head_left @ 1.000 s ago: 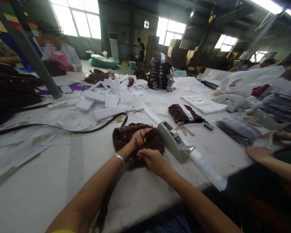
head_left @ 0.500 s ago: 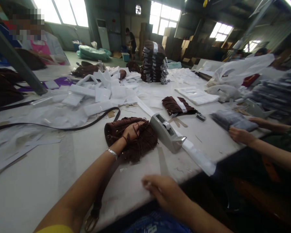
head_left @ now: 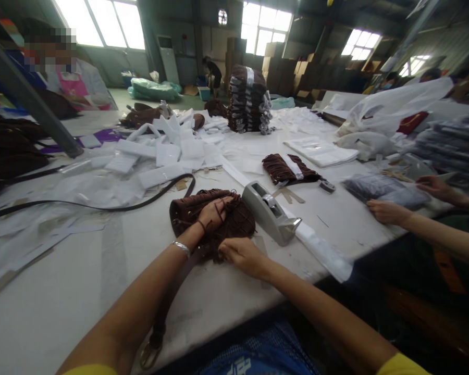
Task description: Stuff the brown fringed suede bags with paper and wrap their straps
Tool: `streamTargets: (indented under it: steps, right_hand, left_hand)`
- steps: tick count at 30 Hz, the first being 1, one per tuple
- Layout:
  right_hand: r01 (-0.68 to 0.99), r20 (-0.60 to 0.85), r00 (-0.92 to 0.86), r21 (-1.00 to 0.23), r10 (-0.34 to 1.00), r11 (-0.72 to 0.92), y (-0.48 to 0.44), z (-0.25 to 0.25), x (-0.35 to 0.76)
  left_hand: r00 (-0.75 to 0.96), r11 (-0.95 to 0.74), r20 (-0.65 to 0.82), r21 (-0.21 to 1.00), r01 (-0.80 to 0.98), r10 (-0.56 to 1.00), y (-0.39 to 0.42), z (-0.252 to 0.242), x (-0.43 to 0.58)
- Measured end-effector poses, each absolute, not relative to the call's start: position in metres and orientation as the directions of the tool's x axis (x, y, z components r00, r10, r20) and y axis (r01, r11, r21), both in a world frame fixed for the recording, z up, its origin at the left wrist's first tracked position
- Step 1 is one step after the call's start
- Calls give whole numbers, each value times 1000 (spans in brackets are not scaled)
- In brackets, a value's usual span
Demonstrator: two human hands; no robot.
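Note:
A dark brown fringed handbag (head_left: 187, 208) lies on its side on the white table. My left hand (head_left: 214, 212) rests on top of it, closed on its thin cords, some looped over the fingers. At the bag's near edge is my right hand (head_left: 242, 255), its fingers pinched together at the fringe; the fingertips are partly hidden. From the bag a brown strap (head_left: 171, 297) runs toward me and ends in a metal buckle (head_left: 150, 355). A grey tape dispenser (head_left: 271, 213) stands just right of the bag, on a white strip (head_left: 324, 252).
A banded brown bag (head_left: 287, 169) lies beyond the dispenser; a tall stack of them (head_left: 248, 101) stands farther back. White packing pieces (head_left: 168, 153) pile up at left, near a metal post (head_left: 42, 104). At right, a co-worker's hands (head_left: 389, 212) hold a plastic-wrapped dark item (head_left: 386, 190).
My right hand has moved up and left from the table's front edge to the bag's fringe. My left hand stays on the bag. The co-worker's far hand has shifted along the wrapped item.

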State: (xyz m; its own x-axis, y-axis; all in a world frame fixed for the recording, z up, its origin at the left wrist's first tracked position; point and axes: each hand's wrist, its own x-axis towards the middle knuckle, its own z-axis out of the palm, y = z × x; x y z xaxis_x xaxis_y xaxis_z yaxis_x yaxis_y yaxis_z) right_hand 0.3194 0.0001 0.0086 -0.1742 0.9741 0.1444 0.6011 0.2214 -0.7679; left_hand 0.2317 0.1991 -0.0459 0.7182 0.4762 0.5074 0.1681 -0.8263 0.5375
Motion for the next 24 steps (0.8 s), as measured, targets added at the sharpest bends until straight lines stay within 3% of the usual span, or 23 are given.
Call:
streamTargets:
  steps: [6, 10, 12, 15, 18, 21, 24]
  right_hand:
    - [593, -135, -96, -803, 986, -53, -75, 24, 292]
    - [594, -216, -99, -796, 971, -116, -87, 38, 289]
    - [617, -178, -51, -779, 983, -109, -87, 38, 289]
    - [695, 43, 13, -719, 999, 22, -81, 37, 293]
    - [713, 234, -92, -663, 968, 228, -62, 42, 299]
    - [649, 216, -315, -662, 924, 375, -38, 44, 303]
    - [641, 97, -331, -707, 939, 299, -39, 34, 302]
  left_hand:
    - [725, -836, 501, 515, 187, 472, 198, -46, 233]
    - [727, -840, 500, 506, 195, 470, 195, -48, 233]
    - [731, -840, 496, 505, 196, 469, 195, -48, 233]
    - [733, -836, 489, 513, 198, 473, 196, -47, 234]
    - [732, -831, 484, 519, 201, 479, 197, -47, 234]
    - [737, -832, 481, 518, 198, 475, 197, -46, 234]
    - [738, -836, 485, 513, 195, 470, 197, -44, 234]
